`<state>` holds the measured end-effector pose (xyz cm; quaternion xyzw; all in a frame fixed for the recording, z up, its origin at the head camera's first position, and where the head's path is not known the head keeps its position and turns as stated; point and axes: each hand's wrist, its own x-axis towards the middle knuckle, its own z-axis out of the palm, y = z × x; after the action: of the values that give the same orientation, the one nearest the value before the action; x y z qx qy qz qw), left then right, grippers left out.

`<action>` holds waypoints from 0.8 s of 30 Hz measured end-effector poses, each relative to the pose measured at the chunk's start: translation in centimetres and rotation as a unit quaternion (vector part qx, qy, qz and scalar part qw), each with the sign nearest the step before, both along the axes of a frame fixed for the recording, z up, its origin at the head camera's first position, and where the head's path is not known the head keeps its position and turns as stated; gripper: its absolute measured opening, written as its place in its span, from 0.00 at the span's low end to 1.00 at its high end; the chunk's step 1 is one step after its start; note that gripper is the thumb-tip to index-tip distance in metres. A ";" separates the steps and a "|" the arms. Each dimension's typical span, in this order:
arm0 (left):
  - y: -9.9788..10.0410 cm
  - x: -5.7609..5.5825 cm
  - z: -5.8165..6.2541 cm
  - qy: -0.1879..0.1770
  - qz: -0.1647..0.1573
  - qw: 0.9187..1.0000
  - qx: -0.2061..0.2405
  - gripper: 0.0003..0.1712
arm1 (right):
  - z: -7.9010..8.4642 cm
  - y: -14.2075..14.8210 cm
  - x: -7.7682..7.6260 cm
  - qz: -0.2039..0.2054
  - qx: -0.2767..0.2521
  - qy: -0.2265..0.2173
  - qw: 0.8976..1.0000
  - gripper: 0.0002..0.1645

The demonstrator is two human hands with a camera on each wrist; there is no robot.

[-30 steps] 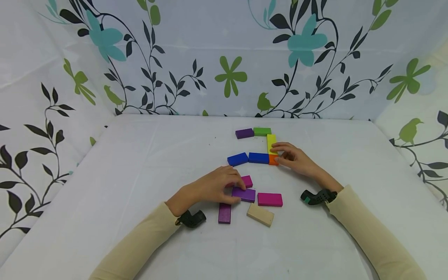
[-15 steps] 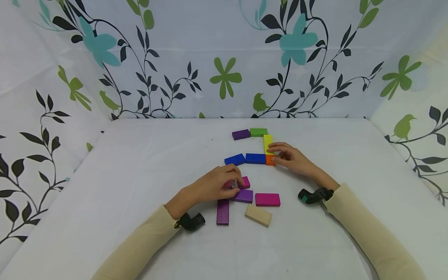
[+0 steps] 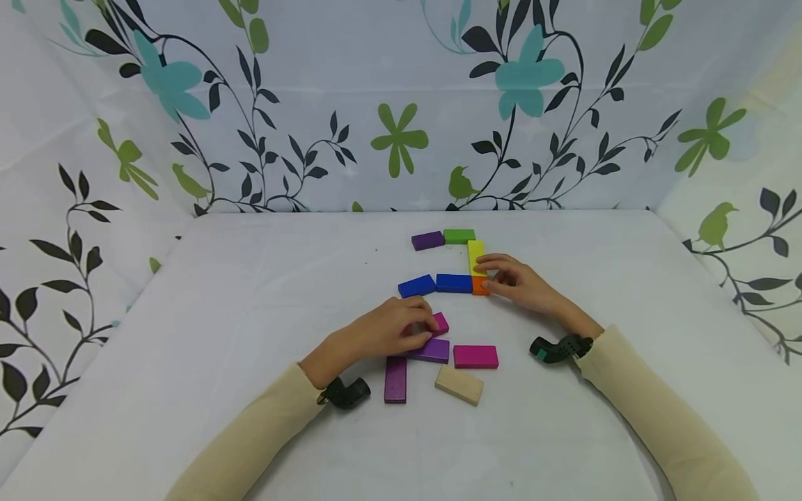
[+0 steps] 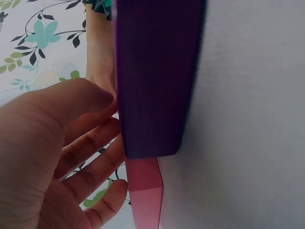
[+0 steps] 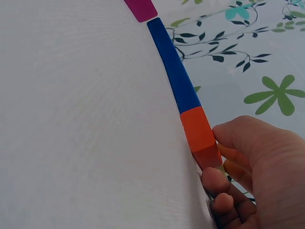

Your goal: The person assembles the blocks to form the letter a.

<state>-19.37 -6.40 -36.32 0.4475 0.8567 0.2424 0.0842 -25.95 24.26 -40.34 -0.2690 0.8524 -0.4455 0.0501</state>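
Note:
My left hand (image 3: 390,328) arches over a pink wooden block (image 3: 441,323), its thumb near side and fingertips at the block's edge; most of the block is hidden. Just below lies a lilac block (image 3: 432,351), close to the thumb. A dark purple block (image 4: 157,81) fills the foreground of the left wrist view. My right hand (image 3: 521,282) holds the end of an orange block (image 5: 200,133), thumb along its edge and a fingertip at its end. The index finger rests on a yellow block (image 3: 475,252). A blue block (image 5: 177,67) joins the orange one.
Another blue block (image 3: 416,286) lies left of the row. Green (image 3: 459,236) and purple (image 3: 428,241) blocks sit at the far end. A magenta block (image 3: 475,357) and a beige block (image 3: 459,385) lie nearer me. Patterned cloth (image 3: 401,139) hangs behind the table.
My left thumb has left the lilac block's near edge and moved up toward the pink block, which has turned slightly. My right hand stays at the orange and yellow blocks. The head view has shifted a little.

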 end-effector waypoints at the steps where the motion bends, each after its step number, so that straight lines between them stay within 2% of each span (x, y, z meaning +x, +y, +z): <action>1: 0.1 0.0 0.0 0.003 -0.002 1.000 0.000 0.12 | 0.0 0.0 0.0 0.001 -0.001 0.000 1.000 0.21; 8: 0.6 0.0 0.0 0.043 -0.009 0.999 -0.009 0.12 | 0.3 -0.2 0.0 0.004 0.000 0.001 1.000 0.21; 12: 0.9 0.1 0.4 0.048 -0.013 0.999 -0.002 0.11 | 0.3 -0.1 0.0 0.003 -0.004 0.004 1.000 0.21; 18: 1.7 0.7 1.0 0.042 -0.005 0.999 -0.001 0.11 | 0.2 -0.1 -0.1 0.004 -0.001 0.008 1.000 0.21; 24: 2.8 1.4 1.5 -0.012 0.001 0.999 0.038 0.14 | 0.0 0.0 -0.2 0.002 0.002 0.004 1.000 0.20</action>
<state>-18.02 -3.60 -34.82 0.4466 0.8461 0.2806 0.0775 -26.14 24.30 -40.33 -0.2726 0.8527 -0.4430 0.0484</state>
